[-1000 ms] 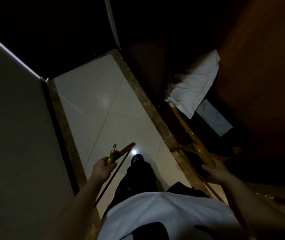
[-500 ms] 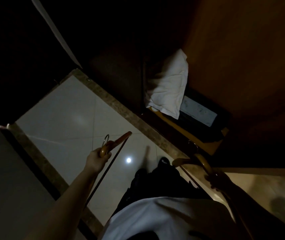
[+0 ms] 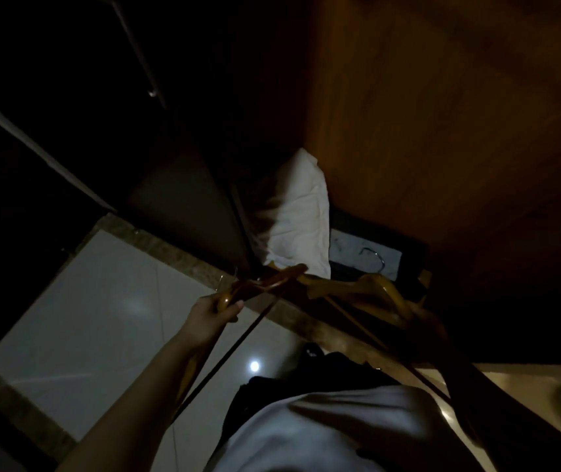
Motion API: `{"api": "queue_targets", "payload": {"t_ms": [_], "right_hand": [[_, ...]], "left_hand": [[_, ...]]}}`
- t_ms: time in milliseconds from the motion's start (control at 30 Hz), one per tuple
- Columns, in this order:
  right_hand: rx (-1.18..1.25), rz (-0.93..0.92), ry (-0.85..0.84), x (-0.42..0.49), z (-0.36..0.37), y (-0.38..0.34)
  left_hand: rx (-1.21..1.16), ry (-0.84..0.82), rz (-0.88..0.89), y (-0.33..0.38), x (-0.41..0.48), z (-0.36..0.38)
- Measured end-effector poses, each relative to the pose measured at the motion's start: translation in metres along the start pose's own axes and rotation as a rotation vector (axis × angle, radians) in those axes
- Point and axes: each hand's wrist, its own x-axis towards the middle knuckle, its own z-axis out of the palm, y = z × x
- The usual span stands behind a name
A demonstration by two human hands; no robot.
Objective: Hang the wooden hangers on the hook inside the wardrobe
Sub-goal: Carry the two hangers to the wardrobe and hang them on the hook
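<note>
The wardrobe (image 3: 442, 137) is standing open ahead and to the right, its wooden wall glowing orange and its depths lying in darkness, so the hook meant to take the hangers is not showing. The tiled floor (image 3: 102, 328) is reflecting a ceiling light. A white pillow (image 3: 297, 216) is leaning in the wardrobe's bottom corner, tucked out of the way. Two wooden hangers are being held out at the opening, one per hand, likely so each can go up in turn. The left hanger (image 3: 265, 282) is pointing at the pillow and the right hanger (image 3: 374, 284) is hovering above the wardrobe base. The left hand (image 3: 212, 313) is gripping its hanger near the neck. The right hand (image 3: 423, 318) is sitting in shadow and seems to be clasping the other's shoulder.
</note>
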Motion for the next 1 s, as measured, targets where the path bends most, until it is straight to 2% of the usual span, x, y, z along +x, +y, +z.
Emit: {"api": "queue_targets", "payload": {"t_ms": [67,133,300,367,700,867,1000], "right_hand": [[0.161,0.177,-0.036,0.014,-0.031,-0.021],[0.094,0.256,0.187,0.027,-0.051,-0.029],[0.209,0.605,0.102,0.053,-0.124,-0.049],[0.212,0.692,0.126,0.062,-0.154,-0.059],[0.084,0.613,0.482,0.076,-0.262,-0.116],[0.021,0.559,0.523,0.086,-0.311,-0.151],[0.005,0.459,0.553,0.090,-0.351,-0.170]], "left_hand": [[0.000,-0.100,0.030,0.024,0.015,-0.008],[0.000,-0.196,0.060,0.052,0.029,-0.019],[-0.035,-0.382,0.189,0.139,0.057,-0.042],[-0.046,-0.415,0.252,0.170,0.064,-0.048],[0.082,-0.487,0.673,0.289,0.055,-0.085],[0.121,-0.545,0.825,0.339,0.031,-0.094],[0.156,-0.501,0.983,0.377,0.008,-0.099]]}}
